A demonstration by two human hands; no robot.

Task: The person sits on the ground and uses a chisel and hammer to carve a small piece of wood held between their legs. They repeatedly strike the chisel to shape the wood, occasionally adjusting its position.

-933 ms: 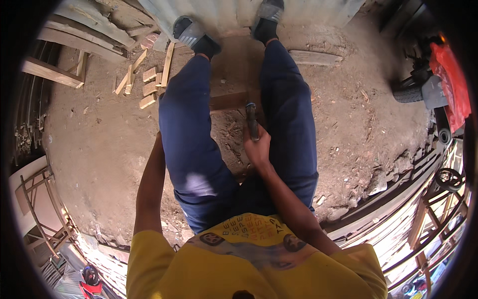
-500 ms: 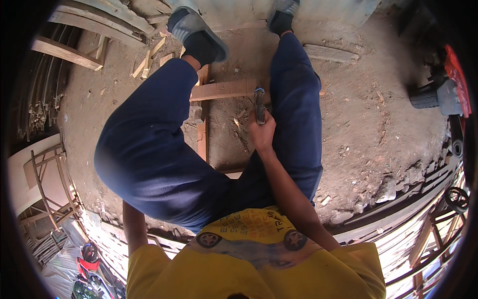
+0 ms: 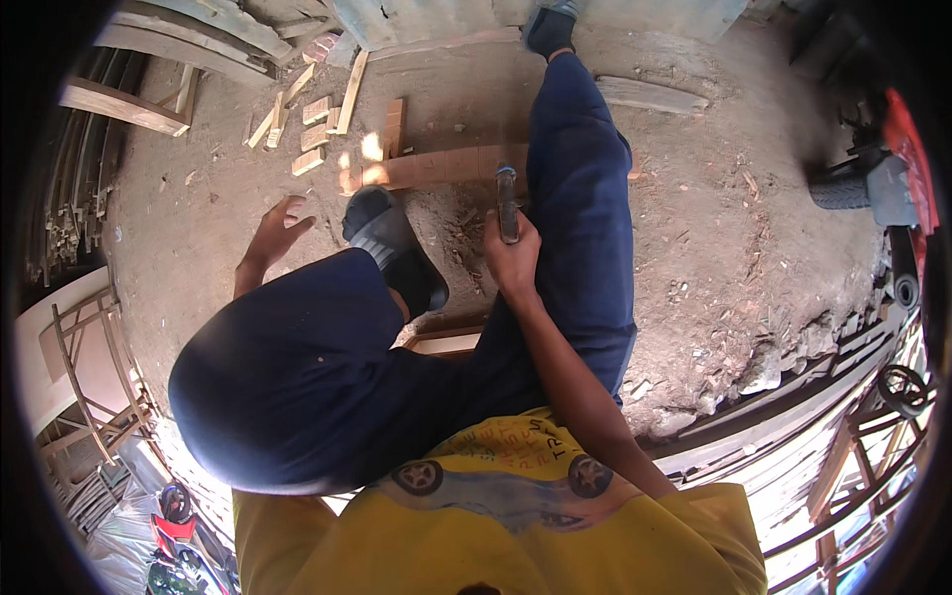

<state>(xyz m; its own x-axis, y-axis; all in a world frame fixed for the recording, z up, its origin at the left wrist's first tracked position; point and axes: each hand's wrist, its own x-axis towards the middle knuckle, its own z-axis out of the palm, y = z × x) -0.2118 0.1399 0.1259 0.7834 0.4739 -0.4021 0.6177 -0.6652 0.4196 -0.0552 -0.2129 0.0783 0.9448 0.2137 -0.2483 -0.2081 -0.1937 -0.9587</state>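
My right hand (image 3: 512,260) is closed around a dark hand tool (image 3: 507,203) with a blue band at its far end; its exact kind cannot be made out. It is held between my legs, beside my right thigh. Beyond it, a reddish-brown wooden beam (image 3: 451,167) lies across the dirt floor, partly hidden behind my right leg. A short wood piece (image 3: 395,127) stands off the beam's far side. My left hand (image 3: 278,236) is empty, its fingers apart, over the floor to the left of my sandalled left foot (image 3: 385,238).
Several small cut blocks (image 3: 313,137) and thin sticks (image 3: 352,94) lie at the far left. A grey plank (image 3: 650,94) rests at the far right. Stacked timber (image 3: 193,45) lines the left side. A tyre (image 3: 840,193) and grey container (image 3: 892,191) stand at the right.
My left foot has drawn back toward me, uncovering the blocks and the beam's left end. My left hand has come into view from behind the leg. My right hand still holds the tool.
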